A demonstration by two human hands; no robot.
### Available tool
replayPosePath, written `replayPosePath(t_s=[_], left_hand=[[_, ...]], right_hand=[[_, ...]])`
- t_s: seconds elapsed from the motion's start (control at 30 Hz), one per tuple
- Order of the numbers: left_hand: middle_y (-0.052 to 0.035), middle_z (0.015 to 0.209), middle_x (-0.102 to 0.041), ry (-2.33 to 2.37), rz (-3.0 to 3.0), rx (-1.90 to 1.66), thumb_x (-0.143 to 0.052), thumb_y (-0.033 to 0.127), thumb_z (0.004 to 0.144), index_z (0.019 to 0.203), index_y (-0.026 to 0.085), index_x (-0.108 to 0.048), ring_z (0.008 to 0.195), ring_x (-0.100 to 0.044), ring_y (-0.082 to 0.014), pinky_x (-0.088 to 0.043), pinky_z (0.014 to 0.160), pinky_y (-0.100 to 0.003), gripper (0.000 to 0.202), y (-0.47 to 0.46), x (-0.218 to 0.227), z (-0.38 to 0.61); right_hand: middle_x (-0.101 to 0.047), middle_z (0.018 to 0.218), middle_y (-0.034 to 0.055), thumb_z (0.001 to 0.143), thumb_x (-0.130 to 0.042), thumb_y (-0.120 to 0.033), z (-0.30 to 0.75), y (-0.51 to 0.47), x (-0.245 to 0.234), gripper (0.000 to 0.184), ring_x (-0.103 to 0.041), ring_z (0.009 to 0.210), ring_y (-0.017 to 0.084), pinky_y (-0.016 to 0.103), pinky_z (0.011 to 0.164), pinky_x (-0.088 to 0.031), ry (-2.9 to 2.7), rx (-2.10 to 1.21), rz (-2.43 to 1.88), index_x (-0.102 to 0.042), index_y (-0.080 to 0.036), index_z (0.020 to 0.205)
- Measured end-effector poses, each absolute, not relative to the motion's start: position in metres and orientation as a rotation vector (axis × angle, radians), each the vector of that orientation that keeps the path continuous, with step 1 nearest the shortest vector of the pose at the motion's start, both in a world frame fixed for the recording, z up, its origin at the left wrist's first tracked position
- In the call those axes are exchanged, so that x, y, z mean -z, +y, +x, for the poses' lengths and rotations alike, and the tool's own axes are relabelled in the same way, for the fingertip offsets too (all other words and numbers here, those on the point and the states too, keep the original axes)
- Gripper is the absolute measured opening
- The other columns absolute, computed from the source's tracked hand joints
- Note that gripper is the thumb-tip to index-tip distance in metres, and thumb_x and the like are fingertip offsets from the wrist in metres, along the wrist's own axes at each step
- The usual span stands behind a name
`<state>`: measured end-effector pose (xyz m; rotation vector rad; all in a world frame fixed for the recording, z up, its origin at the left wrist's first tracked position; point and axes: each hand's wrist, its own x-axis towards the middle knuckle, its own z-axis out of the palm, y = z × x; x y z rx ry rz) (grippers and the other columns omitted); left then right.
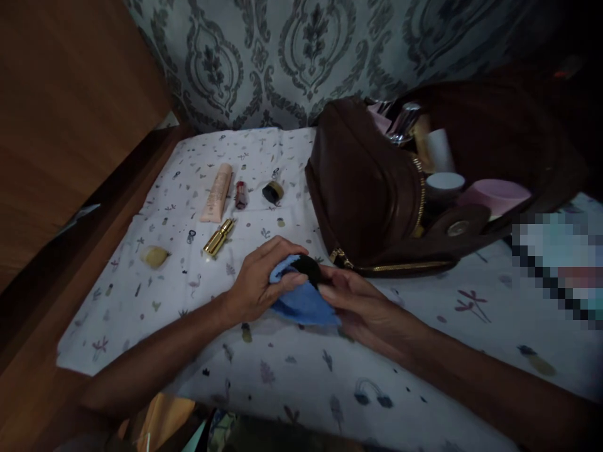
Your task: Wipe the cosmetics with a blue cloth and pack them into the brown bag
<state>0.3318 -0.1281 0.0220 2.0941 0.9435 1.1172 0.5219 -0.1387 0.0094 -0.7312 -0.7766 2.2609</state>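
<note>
A blue cloth [306, 306] is bunched between my hands over the printed white sheet [268, 370]. My left hand [264, 276] closes on the cloth from the left, its thumb pressing along the top. A dark, rounded item [307, 269] sits in the cloth's fold; its kind is hard to make out. My right hand [358, 304] grips that item's right side with fingers and thumb. Close to my left hand lie a gold tube [219, 238], a peach squeeze tube [217, 193], a small red-capped tube [240, 195] and a small black-and-gold round container [272, 191].
A brown leather bag [362, 182] stands unzipped at the right with cosmetics inside, including a pink item [494, 196]. A yellowish sponge-like piece [155, 256] lies at the left. Wooden furniture [75, 113] borders the left side; a patterned wall [282, 63] rises behind.
</note>
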Motion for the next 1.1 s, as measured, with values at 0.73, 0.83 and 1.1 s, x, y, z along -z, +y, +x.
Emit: replayPosePath(t_s=[0.73, 0.83, 1.1], left_hand=[[-0.0074, 0.095, -0.062, 0.94, 2.128, -1.096, -0.044, 0.054, 0.1, 0.107, 0.017, -0.064, 0.09, -0.06, -0.02, -0.049, 0.083, -0.034, 0.043, -0.127, -0.026, 0.331], [-0.0103, 0.102, -0.063, 0.804, 2.394, -1.054, -0.063, 0.059, 0.088, 0.122, 0.018, -0.057, 0.093, -0.061, -0.0223, -0.052, 0.081, -0.035, 0.054, -0.128, -0.023, 0.331], [-0.0039, 0.08, -0.059, 0.872, 2.408, -1.144, -0.05, 0.04, 0.101, 0.1, 0.016, -0.063, 0.072, -0.057, -0.0156, -0.048, 0.065, -0.026, 0.027, -0.131, -0.025, 0.33]], right_hand=[[-0.073, 0.099, 0.0039, 0.067, -0.091, -0.038, 0.522, -0.138, -0.006, 0.046, -0.067, 0.084, 0.013, 0.024, 0.077, -0.053, -0.793, -2.219, -0.693, -0.074, -0.019, 0.105], [-0.072, 0.1, 0.0035, 0.066, -0.091, -0.039, 0.523, -0.139, -0.007, 0.046, -0.067, 0.087, 0.013, 0.023, 0.077, -0.053, -0.817, -2.153, -0.717, -0.073, -0.02, 0.104], [-0.069, 0.105, 0.0018, 0.07, -0.088, -0.034, 0.524, -0.142, -0.001, 0.043, -0.066, 0.091, 0.014, 0.025, 0.078, -0.053, -0.999, -2.026, -0.787, -0.064, -0.023, 0.104]])
